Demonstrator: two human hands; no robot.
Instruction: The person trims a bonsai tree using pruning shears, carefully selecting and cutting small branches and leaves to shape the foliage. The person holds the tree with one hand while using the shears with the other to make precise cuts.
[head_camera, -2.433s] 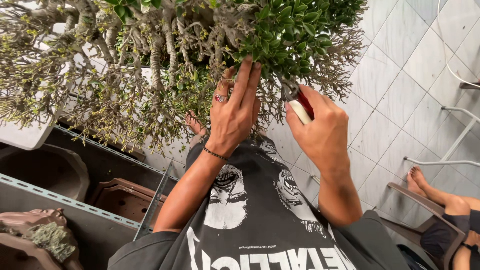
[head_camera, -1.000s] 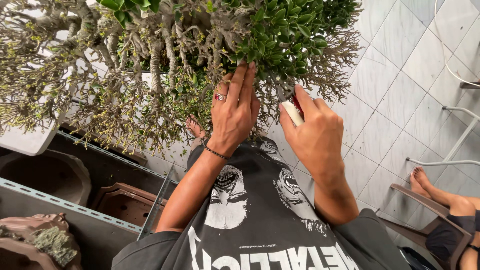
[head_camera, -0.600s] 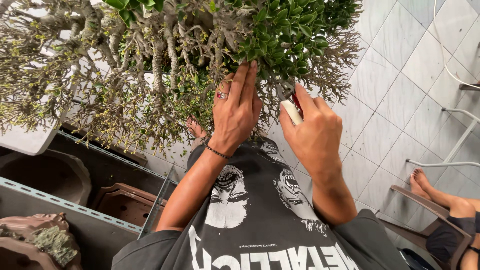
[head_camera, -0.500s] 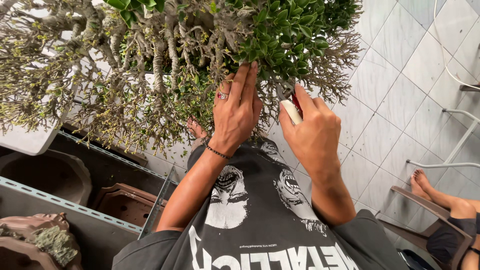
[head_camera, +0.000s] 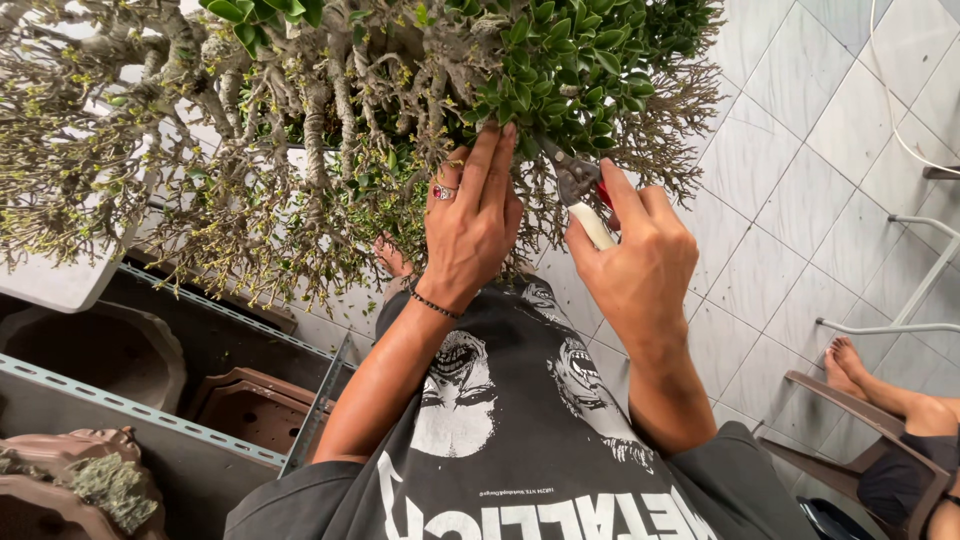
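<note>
Since earlier the shears (head_camera: 578, 190) have crept into the foliage (head_camera: 560, 60), clenched in the right hand (head_camera: 640, 265); left hand (head_camera: 470, 225), fingers flat, should keep parting twigs for a clean cut.

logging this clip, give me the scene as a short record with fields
left hand: flat against the twigs of the bonsai, ring and bracelet on
right hand: grips shears, blades in the green leaves
bonsai pot: white, on a metal shelf
below shelf: brown pots
floor: pale tiles
other person: bare legs on a chair, right edge
</note>
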